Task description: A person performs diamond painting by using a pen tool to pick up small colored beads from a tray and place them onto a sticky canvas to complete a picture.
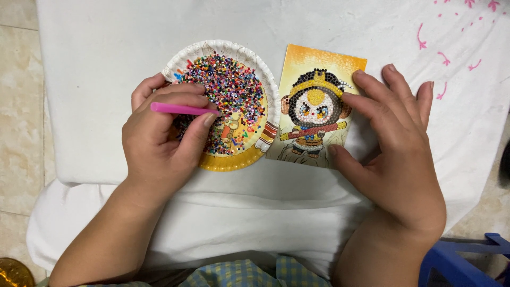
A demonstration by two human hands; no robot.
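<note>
Pink pen (178, 109) was pinched in the left hand (159, 141) — over the bead-filled paper plate (226, 162). Bead picture card (316, 109) was pressed down beneath the right hand (396, 154) — fingers spread.

Bright, even, diffuse light from overhead; no hard glare. Soft, short shadows under the left hand (159, 138) onto the paper plate (265, 90) and under the right hand (398, 143) onto the white cloth (133, 42). Cloth near top slightly overexposed, folds faint. Sharp focus on beads (234, 90) and picture card (319, 106). Slight softness at frame corners. No motion blur. Mild wide-angle stretch toward lower edges.
</note>
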